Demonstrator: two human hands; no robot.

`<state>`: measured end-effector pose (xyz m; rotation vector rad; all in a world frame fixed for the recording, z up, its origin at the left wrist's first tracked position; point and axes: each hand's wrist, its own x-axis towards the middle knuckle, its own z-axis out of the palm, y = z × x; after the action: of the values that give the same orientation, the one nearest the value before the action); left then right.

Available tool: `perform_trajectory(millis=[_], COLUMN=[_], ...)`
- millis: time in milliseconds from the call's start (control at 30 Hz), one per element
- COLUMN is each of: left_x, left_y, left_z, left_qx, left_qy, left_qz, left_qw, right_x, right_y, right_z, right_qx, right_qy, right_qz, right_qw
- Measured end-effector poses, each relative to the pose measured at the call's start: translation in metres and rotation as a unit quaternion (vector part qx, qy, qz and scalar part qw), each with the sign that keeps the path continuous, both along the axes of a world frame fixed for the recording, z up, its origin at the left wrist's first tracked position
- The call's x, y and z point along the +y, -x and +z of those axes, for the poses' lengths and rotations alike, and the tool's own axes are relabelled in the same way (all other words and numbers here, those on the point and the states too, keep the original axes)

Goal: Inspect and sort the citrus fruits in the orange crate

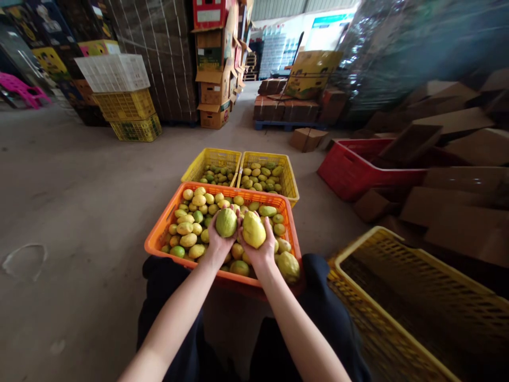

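Note:
My left hand (221, 239) cups a round, green-yellow lemon (226, 222), its fingers curled around it from below. Beside it, my right hand (260, 252) holds a larger, pear-shaped yellow lemon (253, 229). Both hands are close together above an orange crate (163, 225) that stands between my knees. Inside the crate lies a layer of yellow and green lemons (185, 228) of mixed sizes. A big, bumpy lemon (288, 267) sits in its near right corner. My hands and forearms hide part of the fruit below them.
Two yellow crates (293, 178) with more fruit adjoin the far side. To my right is a large yellow crate (358, 241), with a red crate (338, 170) and loose cardboard (457, 207) beyond. Stacked crates (127, 103) and boxes (213, 93) stand farther back.

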<state>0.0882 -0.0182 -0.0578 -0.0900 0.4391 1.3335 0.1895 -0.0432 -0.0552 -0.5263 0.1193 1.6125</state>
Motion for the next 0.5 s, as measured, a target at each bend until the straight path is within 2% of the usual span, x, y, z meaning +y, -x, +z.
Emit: perform_trajectory(millis=[167,500], left_x=[-0.0043,-0.0025], left_y=[0.003,0.0045], left_z=[0.0062,0.0069], left_qx=[-0.01,-0.062], left_qy=[-0.017,-0.029], left_qz=[-0.005,0.001], left_qw=[1.0,0.998], right_x=[-0.0035,0.0002], right_y=[-0.0009,-0.0072], right_z=[0.005,0.0063], right_qx=[0.016,-0.001], right_qy=[-0.029,-0.055], right_qz=[-0.013,-0.028], right_qw=[0.999,0.998])
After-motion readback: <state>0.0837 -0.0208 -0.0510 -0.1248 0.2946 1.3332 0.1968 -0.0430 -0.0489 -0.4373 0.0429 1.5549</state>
